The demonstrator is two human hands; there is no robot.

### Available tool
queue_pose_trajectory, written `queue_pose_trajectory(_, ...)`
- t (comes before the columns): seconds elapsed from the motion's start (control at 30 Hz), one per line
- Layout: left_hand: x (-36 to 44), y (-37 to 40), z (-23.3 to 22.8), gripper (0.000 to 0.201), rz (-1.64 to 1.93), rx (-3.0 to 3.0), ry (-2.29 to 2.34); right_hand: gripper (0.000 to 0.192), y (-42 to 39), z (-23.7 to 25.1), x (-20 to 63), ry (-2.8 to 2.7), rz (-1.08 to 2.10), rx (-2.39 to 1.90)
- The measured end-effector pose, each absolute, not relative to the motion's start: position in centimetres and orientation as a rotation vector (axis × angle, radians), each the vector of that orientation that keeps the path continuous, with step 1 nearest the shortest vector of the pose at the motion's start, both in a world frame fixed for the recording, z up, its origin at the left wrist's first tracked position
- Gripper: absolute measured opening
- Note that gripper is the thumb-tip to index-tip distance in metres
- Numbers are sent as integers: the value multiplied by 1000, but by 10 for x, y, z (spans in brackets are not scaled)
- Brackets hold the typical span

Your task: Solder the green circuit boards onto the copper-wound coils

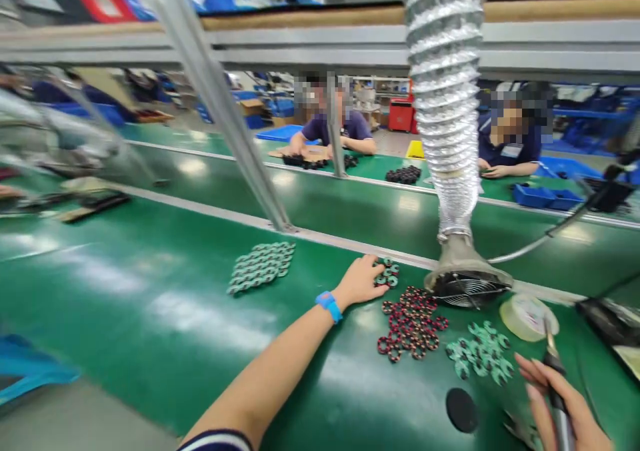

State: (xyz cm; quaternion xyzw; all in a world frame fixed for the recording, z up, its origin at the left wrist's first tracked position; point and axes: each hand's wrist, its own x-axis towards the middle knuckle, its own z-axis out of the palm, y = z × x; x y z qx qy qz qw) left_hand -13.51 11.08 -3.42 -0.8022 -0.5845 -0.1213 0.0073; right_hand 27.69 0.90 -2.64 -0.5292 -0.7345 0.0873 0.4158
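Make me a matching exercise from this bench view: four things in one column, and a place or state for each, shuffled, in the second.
Things
1. left hand
2. right hand
3. tape roll
4. black disc

Places or states
A. lies flat on the green mat near the front edge
B. grips a soldering iron
C. rests on a few green ring coils beside the duct
D. lies right of the fume duct's fan grille

Pairs: 1-C, 2-B, 3-D, 4-A
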Motion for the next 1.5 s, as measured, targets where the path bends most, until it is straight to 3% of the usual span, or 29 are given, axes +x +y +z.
queue_pose_trajectory(0.47,-156,112,-43,34,-453,-2361,-2036,26,25,-28,272,-1877,159,-1344)
queue_pose_trajectory(0.6,-168,121,-43,33,-555,-2161,-2194,31,27,-38,275,-1820,332,-1507)
queue_pose_trajectory(0.73,-169,161,-34,36,-581,-2046,-2256,35,28,-50,280,-1727,537,-1568)
queue_pose_trajectory(0.93,-147,246,-30,36,-499,-2125,-2203,38,32,-82,293,-1763,543,-1568)
queue_pose_trajectory(1.1,-140,271,-34,36,-411,-2226,-2113,41,34,-97,300,-1800,593,-1552)
queue_pose_trajectory(1.27,-168,247,-24,55,-414,-2239,-2079,38,27,-88,289,-1759,501,-1579)
queue_pose_trajectory(1.5,-161,137,-28,75,-344,-2619,-1893,42,26,-77,289,-1819,617,-1602)
